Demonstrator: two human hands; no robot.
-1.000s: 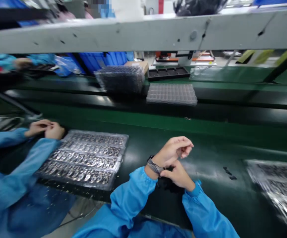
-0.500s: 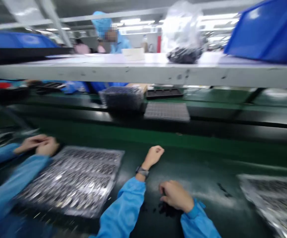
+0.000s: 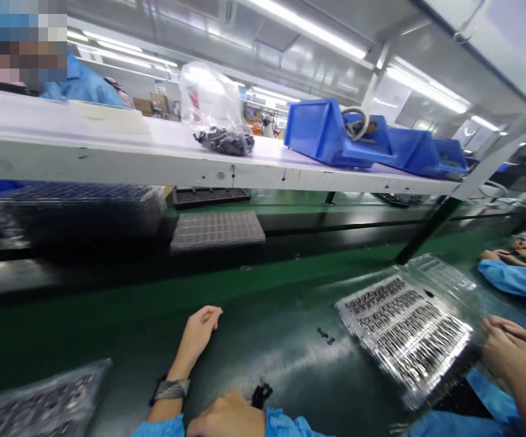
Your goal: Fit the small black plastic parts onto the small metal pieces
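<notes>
The left hand [image 3: 202, 326], which is wearing a wristwatch [image 3: 176, 388], is reaching above the green worktop [image 3: 272, 346] with its fingers curling narrowly together; I cannot tell whether it is holding something. The right hand [image 3: 230, 416] is staying low at the bottom edge, blurred and partly cut off, so its grip I cannot tell. A small heap of black parts [image 3: 261, 394] is lying on the worktop just beside this right hand, near its cuff. Some other black pieces [image 3: 321, 332] are lying farther to the right, near a clear plastic tray [image 3: 374, 351] which is carrying rows of shiny metal parts. A co-worker's hands [image 3: 512, 352] are showing beyond that tray.
</notes>
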